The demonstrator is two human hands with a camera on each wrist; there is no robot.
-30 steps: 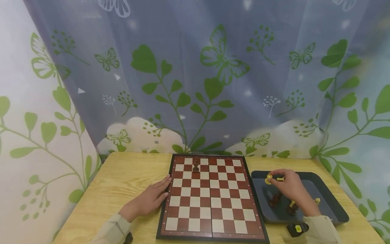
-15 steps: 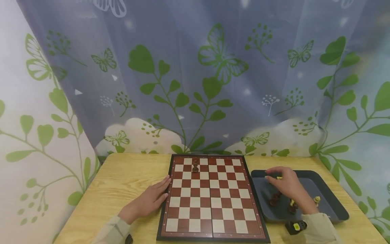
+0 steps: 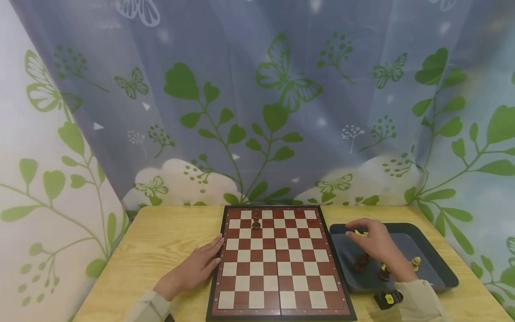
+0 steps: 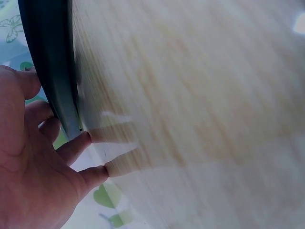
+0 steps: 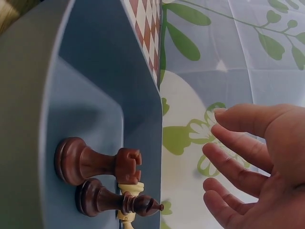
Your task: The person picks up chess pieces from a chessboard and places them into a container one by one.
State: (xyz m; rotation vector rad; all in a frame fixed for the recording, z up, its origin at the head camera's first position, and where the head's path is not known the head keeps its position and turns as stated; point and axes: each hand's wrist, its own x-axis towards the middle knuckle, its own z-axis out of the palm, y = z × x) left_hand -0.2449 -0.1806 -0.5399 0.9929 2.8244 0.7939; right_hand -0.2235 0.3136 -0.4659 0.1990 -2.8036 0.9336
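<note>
A chessboard (image 3: 277, 264) lies on the table, with one dark chess piece (image 3: 256, 222) standing near its far edge. My left hand (image 3: 193, 270) rests at the board's left side, its fingertips touching the dark frame (image 4: 55, 62). Over the grey tray (image 3: 436, 250) my right hand (image 3: 376, 241) hovers with fingers spread and nothing between them. Inside the tray are a brown rook (image 5: 100, 162), a dark bishop (image 5: 114, 200) and a cream piece (image 5: 129, 188) partly hidden behind them. Another cream piece (image 3: 361, 233) shows beneath the right hand, and one (image 3: 416, 263) stands farther right.
The tray stands close against the board's right side. A black wrist device (image 3: 388, 298) sits by the right sleeve. Behind the wooden table (image 3: 173, 228) hangs a leaf-and-butterfly patterned curtain (image 3: 225, 112).
A second ago the right hand pinched a cream chess piece over the tray's far left corner; it has let go of it. The left hand stays at the board's edge.
</note>
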